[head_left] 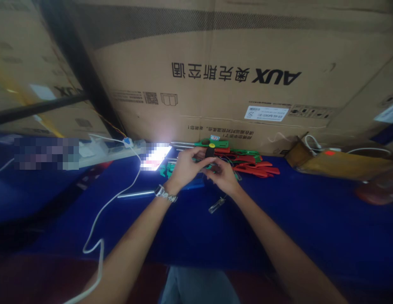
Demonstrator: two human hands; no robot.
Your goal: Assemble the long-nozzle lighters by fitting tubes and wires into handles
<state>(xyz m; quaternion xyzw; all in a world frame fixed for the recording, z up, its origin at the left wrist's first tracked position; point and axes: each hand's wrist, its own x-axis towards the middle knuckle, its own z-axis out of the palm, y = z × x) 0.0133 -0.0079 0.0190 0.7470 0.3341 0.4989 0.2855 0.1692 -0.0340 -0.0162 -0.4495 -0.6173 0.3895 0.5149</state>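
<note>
A short black handle with a yellow end, looking like a screwdriver [210, 151], stands upright between my hands. My left hand [185, 166], with a metal watch at its wrist, closes its thumb and fingers on that handle. Just beside it, my right hand [224, 176] is closed with bent fingertips; what it pinches is hidden. Behind the hands lie several long-nosed lighters, among them a green lighter [217, 143] and a red lighter [263, 170]. Green plastic pieces [166, 169] sit near my left hand. A small clear part [217, 205] lies below my right hand.
A lit phone screen [156, 157] glares left of my hands. A metal tube [136, 194] lies on the blue tabletop [298, 219]. A white cable [112, 196] runs from a power strip [101, 154]. A large cardboard box [136, 63] stands behind; a yellowish box [345, 164] is at right.
</note>
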